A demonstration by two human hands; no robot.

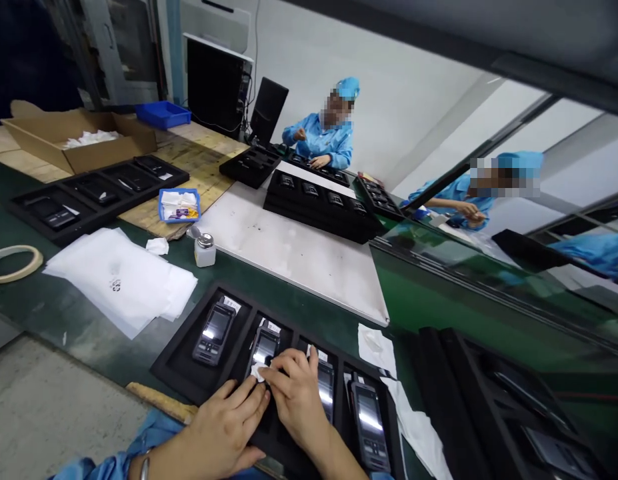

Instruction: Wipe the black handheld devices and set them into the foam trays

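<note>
A black foam tray (181,350) in front of me holds several rugged handheld phones, one per slot. My right hand (296,393) pinches a small white wipe (257,373) against the screen of the second phone (265,343) from the left. My left hand (229,427) lies with fingers extended over that phone's lower end, hiding its keypad. Left of it is another phone (215,332), fully visible. The third phone (326,387) is partly covered by my right hand. At the right end sits a fourth phone (369,420) with a lit reflection on its screen.
White plastic bags (119,277), a tape roll (19,263) and a dispenser bottle (205,251) lie beyond the tray. Stacked foam trays (459,400) stand at right, near white cloths (419,427). More trays (313,207) and a co-worker (333,133) are across the bench.
</note>
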